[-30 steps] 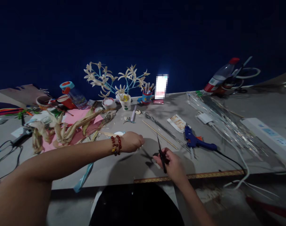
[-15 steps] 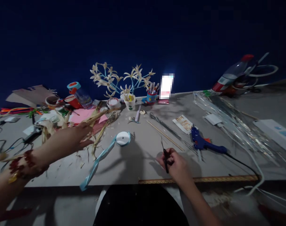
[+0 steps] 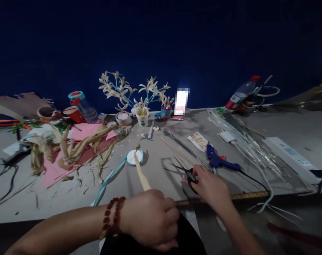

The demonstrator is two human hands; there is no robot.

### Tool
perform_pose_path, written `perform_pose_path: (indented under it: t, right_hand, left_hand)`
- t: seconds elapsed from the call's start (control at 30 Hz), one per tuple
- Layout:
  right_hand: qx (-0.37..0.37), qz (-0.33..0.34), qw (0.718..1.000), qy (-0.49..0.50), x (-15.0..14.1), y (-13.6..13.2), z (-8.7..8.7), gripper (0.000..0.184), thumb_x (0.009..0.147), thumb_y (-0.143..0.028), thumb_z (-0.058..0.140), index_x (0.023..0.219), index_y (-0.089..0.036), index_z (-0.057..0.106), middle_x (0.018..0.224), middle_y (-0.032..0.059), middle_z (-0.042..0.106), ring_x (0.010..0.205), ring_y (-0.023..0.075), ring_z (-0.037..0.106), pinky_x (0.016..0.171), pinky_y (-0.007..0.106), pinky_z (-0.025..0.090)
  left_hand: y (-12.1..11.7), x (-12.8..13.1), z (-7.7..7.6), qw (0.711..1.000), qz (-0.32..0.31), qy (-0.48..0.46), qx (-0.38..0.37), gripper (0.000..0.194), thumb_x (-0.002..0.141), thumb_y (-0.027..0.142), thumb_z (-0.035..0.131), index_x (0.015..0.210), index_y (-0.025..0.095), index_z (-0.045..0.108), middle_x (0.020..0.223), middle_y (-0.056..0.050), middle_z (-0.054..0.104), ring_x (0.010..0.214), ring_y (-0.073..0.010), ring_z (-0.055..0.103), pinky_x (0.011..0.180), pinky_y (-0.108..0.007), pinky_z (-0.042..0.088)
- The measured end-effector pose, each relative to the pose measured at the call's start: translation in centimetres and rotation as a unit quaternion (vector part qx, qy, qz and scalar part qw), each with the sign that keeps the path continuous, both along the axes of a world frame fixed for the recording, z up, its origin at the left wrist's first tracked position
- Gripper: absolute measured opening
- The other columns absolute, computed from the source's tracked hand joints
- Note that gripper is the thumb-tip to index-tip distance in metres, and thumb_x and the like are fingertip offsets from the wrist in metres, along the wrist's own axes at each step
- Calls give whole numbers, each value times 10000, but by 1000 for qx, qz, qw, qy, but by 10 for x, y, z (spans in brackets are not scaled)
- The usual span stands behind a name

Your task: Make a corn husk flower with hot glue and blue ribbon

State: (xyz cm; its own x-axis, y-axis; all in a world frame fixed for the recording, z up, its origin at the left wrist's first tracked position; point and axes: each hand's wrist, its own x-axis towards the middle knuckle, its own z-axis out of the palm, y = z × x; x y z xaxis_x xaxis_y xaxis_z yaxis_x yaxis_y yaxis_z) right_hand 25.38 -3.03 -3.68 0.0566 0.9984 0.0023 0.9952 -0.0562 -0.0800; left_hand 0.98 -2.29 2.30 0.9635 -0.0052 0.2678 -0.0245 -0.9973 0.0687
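My left hand [image 3: 153, 216], with a red beaded bracelet at the wrist, is closed at the table's front edge on a pale strip of dried corn husk [image 3: 142, 175]. The strip points away from me, its dark, withered tip overlapping the white spool of light blue ribbon [image 3: 133, 158] in view. In my right hand [image 3: 207, 184] is a pair of black-handled scissors [image 3: 192, 180], fingers around the handles. Their blades are parted and point left, apart from the husk. More dried corn husks [image 3: 78, 145] lie on pink paper [image 3: 50, 172] at the left.
Husk flowers on blue stems stand in a paper cup [image 3: 143, 117] at the back, beside a pen holder [image 3: 166, 111] and a lit phone [image 3: 181, 102]. A blue glue gun [image 3: 220, 161], thin wires [image 3: 179, 141], a wooden stick [image 3: 177, 150] and a power strip [image 3: 289, 157] lie rightward.
My left hand has come from the husk pile to the front edge, now holding a husk strip. The scissors in my right hand have turned and their blades show parted.
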Motion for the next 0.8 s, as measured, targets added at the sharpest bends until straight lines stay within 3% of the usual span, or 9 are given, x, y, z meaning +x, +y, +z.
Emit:
perform_pose_path:
  t: [0.1, 0.2, 0.37, 0.53, 0.7, 0.8]
  right_hand:
    - [-37, 3, 999, -40, -4, 9, 12, 295, 769, -448, 746, 859, -233, 565, 747, 59, 716, 663, 272, 703, 497, 285, 252]
    - [-56, 34, 996, -55, -9, 19, 20, 297, 747, -440, 769, 815, -218, 585, 849, 94, 733, 707, 282, 712, 497, 281, 219]
    - [-95, 48, 994, 10, -3, 31, 15, 322, 742, -444, 756, 664, -227, 531, 718, 40, 702, 661, 232, 666, 492, 271, 205]
    - [-107, 87, 982, 129, 13, 36, 9, 278, 658, -369, 790, 684, -232, 549, 653, -16, 663, 610, 187, 605, 501, 248, 246]
    - [-89, 57, 986, 130, 17, 38, 8, 195, 667, -250, 721, 663, -223, 528, 641, -13, 637, 613, 184, 585, 525, 252, 279]
    - [-115, 68, 977, 163, 25, 38, 8, 167, 692, -264, 719, 704, -223, 557, 666, -8, 650, 619, 182, 595, 530, 254, 308]
  left_hand:
    - [-4, 13, -11, 999, -29, -46, 5, 266, 875, 325, 607, 653, 180, 583, 668, -15, 513, 625, -163, 510, 456, -312, 331]
    - [-3, 19, -16, 997, -22, -76, 12, 275, 891, 289, 589, 639, 178, 577, 668, -15, 512, 641, -163, 509, 465, -315, 333]
    - [-2, 18, -18, 994, -33, -104, 11, 281, 886, 189, 582, 606, 174, 557, 679, -11, 524, 645, -150, 513, 488, -310, 354]
    - [-1, 18, -13, 987, -65, -143, 15, 324, 879, 252, 635, 574, 172, 565, 646, -6, 519, 607, -138, 513, 466, -297, 357]
    - [1, 20, -5, 974, -53, -219, 18, 374, 861, 309, 672, 529, 184, 555, 602, 3, 532, 537, -115, 500, 420, -293, 329]
    - [0, 15, -5, 964, -29, -265, 26, 327, 860, 347, 671, 575, 201, 604, 628, 5, 608, 529, -108, 519, 401, -299, 317]
